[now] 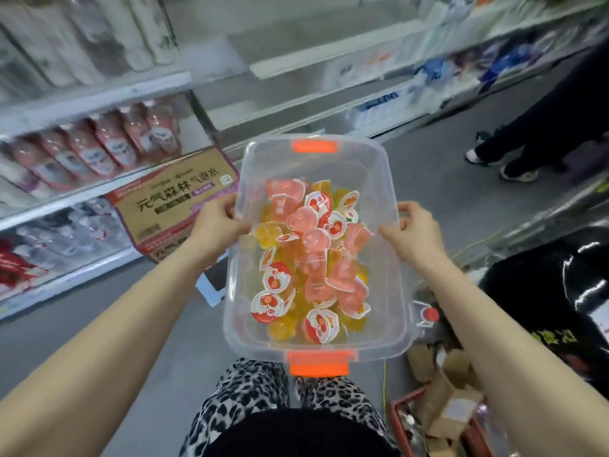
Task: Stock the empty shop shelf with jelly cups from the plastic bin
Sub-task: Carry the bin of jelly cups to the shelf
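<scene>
A: You hold the plastic bin (400,291) in front of you; your left hand (219,219) grips one long rim, fingers curled over the edge; your right hand (412,227) grips the opposite rim the same way; neither holds anything else.

B: The jelly cups (309,255) lie heaped in the bin, pink and yellow mixed; none sits on the empty shelf (290,103) yet.

A: That shelf lies straight ahead of you, beyond the far orange latch (314,147); the bin's long axis runs from the near orange latch (318,364) away from you toward it; I judge your hands about level, neither clearly nearer.

B: As for writing: the cardboard carton (171,206) low on your left reads 元气森林 and 气泡水; the cup lids show strawberry and orange pictures, their print too small to read; the pink bottles (108,143) are too blurred to read.
</scene>
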